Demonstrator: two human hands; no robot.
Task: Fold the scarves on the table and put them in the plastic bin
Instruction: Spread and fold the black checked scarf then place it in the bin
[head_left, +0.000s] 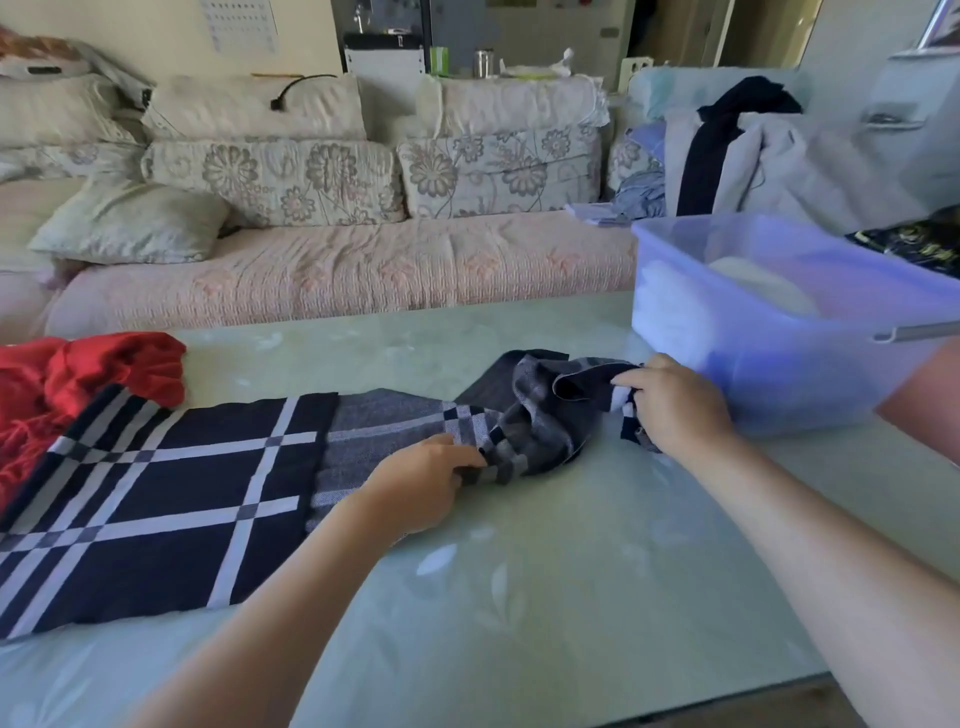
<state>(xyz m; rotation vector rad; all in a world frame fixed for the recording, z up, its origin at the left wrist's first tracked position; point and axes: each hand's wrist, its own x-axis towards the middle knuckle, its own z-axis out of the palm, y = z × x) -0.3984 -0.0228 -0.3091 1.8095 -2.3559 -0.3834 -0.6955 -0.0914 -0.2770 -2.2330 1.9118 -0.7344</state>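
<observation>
Hands (421, 483) (675, 405) grip plaid scarf (171, 499) between red scarf (78, 384) and bin (779, 332)

Plaid scarf (171, 499) lies flat across table (571, 597), left to centre; its bunched end sits near the plastic bin (779, 332) at right. Second scarf (62, 395) heaped far left, partly under the first. Sofa (337, 270) behind table.

Bare forearms, hands (421, 483); no sleeves.

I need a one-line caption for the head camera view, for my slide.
Both hands grip the bunched end of a navy plaid scarf on the table, beside the plastic bin.
</observation>
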